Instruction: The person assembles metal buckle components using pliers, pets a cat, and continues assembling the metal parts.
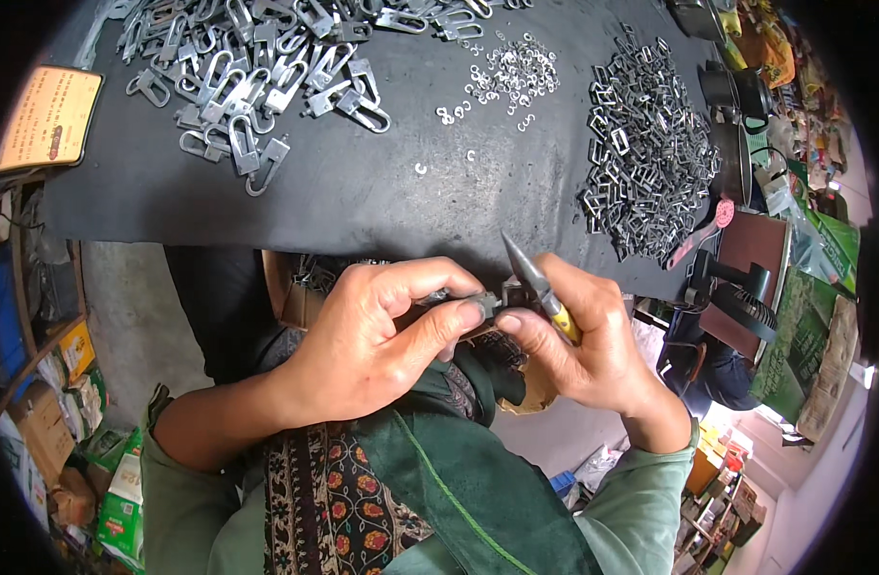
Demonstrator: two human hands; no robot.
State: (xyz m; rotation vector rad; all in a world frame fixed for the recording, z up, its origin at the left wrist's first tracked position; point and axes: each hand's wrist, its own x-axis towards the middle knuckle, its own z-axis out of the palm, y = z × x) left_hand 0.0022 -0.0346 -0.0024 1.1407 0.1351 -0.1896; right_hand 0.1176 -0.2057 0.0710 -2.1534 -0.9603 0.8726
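Observation:
Above my lap, at the table's near edge, my two hands meet. My left hand (387,331) is closed, thumb against index finger, on a grey metal fitting (483,303), mostly covered by the fingers. My right hand (593,340) holds pointed pliers (527,266) with a yellow grip, the tip up and leftward. Its thumb also presses at a small metal frame (513,290) touching the fitting's end. On the black table (363,196) lie a heap of U-shaped metal fittings (238,86), scattered small C-shaped clips (521,72) and a pile of small rectangular metal frames (645,144).
A yellow printed box (48,117) sits at the table's left edge. Along the right edge are a pink-handled tool (712,225) and a small black fan (741,297). Under the table edge stands a cardboard box (291,302) with metal parts. Packages (123,503) crowd the lower left.

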